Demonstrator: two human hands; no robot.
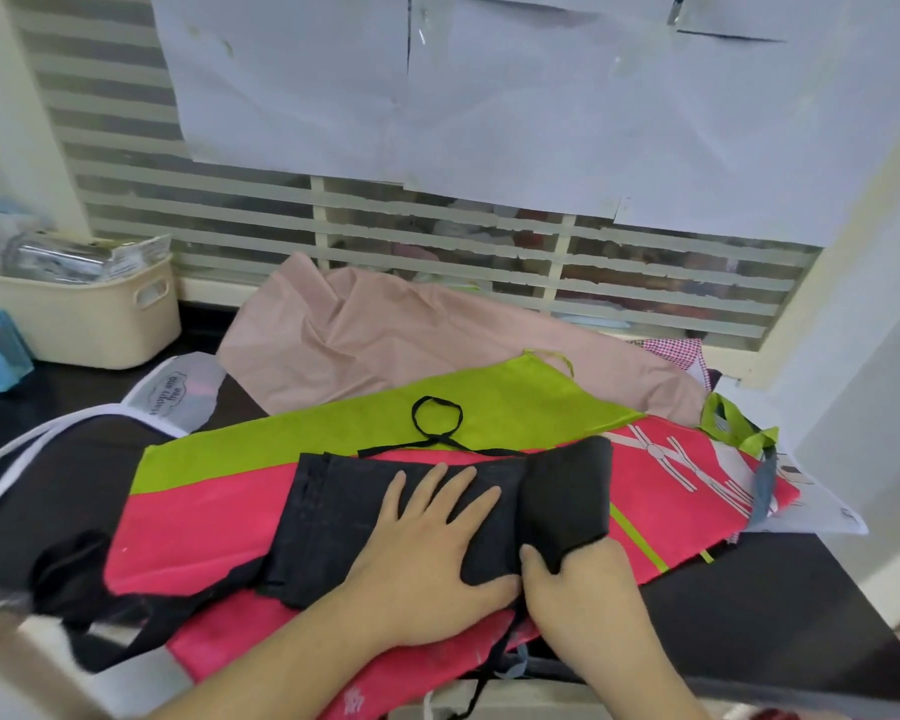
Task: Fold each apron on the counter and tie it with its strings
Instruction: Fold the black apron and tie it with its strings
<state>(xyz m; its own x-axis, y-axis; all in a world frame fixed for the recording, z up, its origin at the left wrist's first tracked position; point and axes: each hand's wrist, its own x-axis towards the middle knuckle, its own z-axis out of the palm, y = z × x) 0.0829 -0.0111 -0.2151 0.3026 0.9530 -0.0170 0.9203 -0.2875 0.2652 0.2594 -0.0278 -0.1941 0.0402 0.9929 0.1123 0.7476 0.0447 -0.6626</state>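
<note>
Reads "Happy and free" inside a dark scrolled badge on the translucent white apron (185,394) at left.

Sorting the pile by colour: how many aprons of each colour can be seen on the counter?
Black apron, being folded: 1
Pink apron: 1
Lime green apron: 1
Dusty pink apron: 1
Black apron with white trim: 1
Total: 5; patterned fabric at right is unclear.

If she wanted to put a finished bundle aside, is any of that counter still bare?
Bare dark counter shows right of the pink apron, and a small strip between the cream basket and beige cloth. The middle is crowded: layered aprons, with both hands on the black apron.
</note>
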